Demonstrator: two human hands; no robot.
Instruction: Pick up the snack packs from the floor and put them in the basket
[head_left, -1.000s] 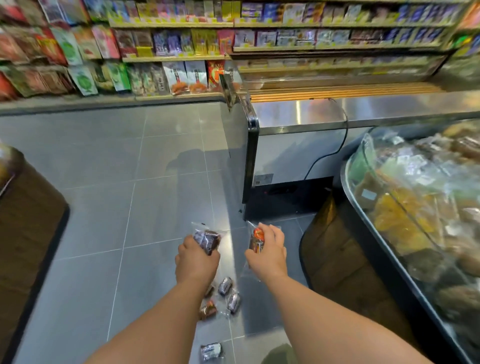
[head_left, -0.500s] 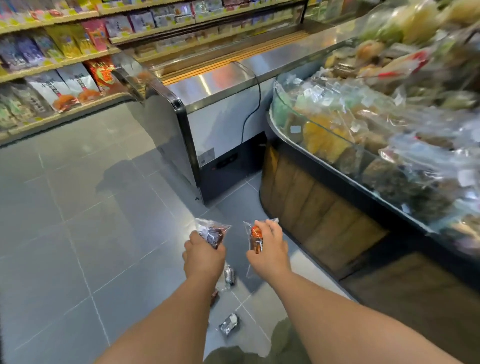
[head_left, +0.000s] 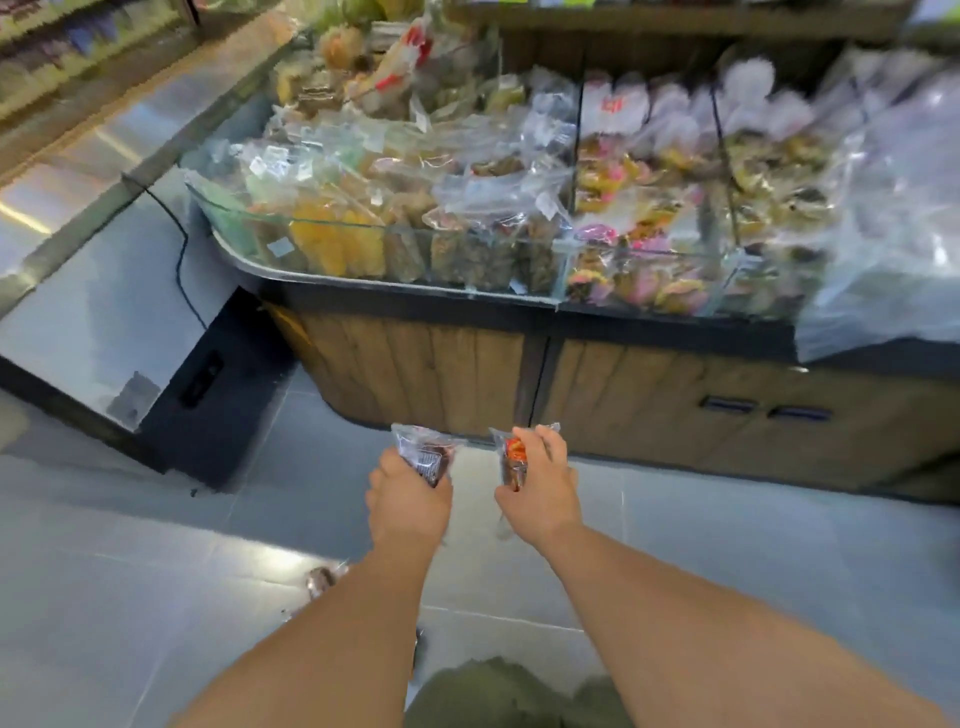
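My left hand (head_left: 410, 499) grips a clear snack pack with dark contents (head_left: 427, 457), held up in front of me. My right hand (head_left: 540, 488) grips a second pack with an orange-red label (head_left: 511, 457). Both hands hover above the grey tiled floor, just short of the display stand. One more snack pack (head_left: 322, 577) lies on the floor beside my left forearm; others are hidden under my arms. The glass-walled display bin (head_left: 519, 296) ahead is piled with bagged snacks. No separate basket shows.
The bin sits on a wooden cabinet (head_left: 441, 374) with dark handles at the right. A steel chest freezer (head_left: 93, 291) with a black cable stands at the left. Shelves of goods run along the far left. Open grey floor lies left and right of my arms.
My view has swung right, from the aisle and freezer to the snack display, which now fills the frame. Both hands keep their packs. Most floor packs have dropped out of sight.
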